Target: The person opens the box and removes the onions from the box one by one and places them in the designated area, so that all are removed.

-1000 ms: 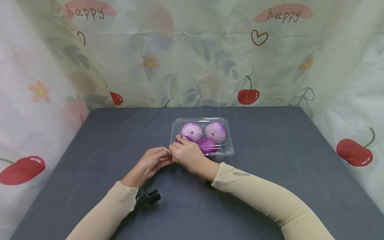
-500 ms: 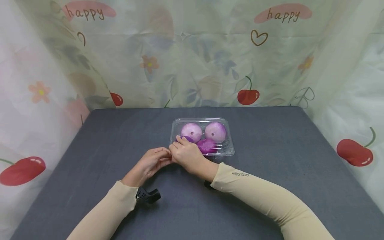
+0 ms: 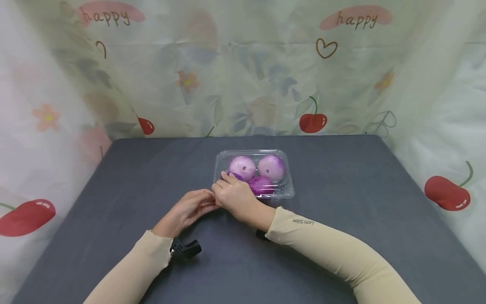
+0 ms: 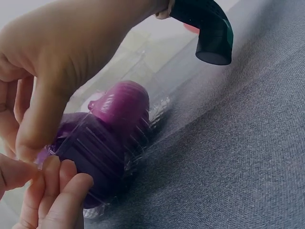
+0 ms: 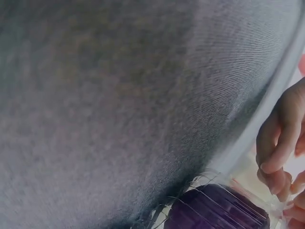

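A clear plastic clamshell box (image 3: 285,192) stands on the grey cloth. Inside it are two pale purple, onion-like rounds (image 3: 242,167), a magenta one (image 3: 261,185) and a dark purple one (image 4: 93,155), partly covered by the right hand in the head view. My left hand (image 3: 191,207) pinches the box's near left corner, thumb and fingers meeting there in the left wrist view. Just over it, my right hand (image 3: 237,196) grips the same corner, with some fingers over the lid. The exact bit of rim between the fingertips is hidden.
Dark grey cloth (image 3: 341,181) covers the table around the box. A printed curtain (image 3: 243,84) hangs behind the far edge and along both sides. Black wrist cameras (image 3: 187,249) sit under the sleeves, close to the cloth.
Both hands stay at the same corner of the box. The head view has shifted very slightly; nothing else visibly moves.
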